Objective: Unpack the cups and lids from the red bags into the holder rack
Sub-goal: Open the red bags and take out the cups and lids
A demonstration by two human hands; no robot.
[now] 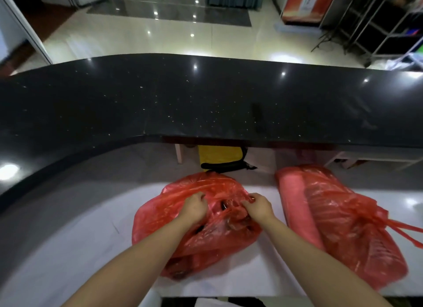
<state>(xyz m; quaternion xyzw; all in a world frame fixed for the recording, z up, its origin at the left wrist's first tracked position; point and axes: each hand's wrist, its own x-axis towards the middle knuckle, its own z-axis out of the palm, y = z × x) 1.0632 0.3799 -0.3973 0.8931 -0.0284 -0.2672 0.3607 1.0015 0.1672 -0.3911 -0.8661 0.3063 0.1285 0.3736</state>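
Observation:
Two red plastic bags lie on the white lower counter point(75, 238). The nearer red bag point(160, 217) sits in the middle, crumpled, with dark round shapes showing through its top. My left hand point(193, 207) pinches the plastic at the bag's mouth on the left side. My right hand point(258, 207) grips the bunched plastic on the right side of the same mouth. The second red bag point(338, 219) lies to the right, tied, with long stacked sleeves inside and its handles trailing right. No holder rack is in view.
A raised black speckled countertop point(206, 100) curves across behind the white counter. Under it sit a yellow and black bag point(219, 156) and white shelf legs. Beyond are a glossy tiled floor and metal racks point(375, 25) at the far right.

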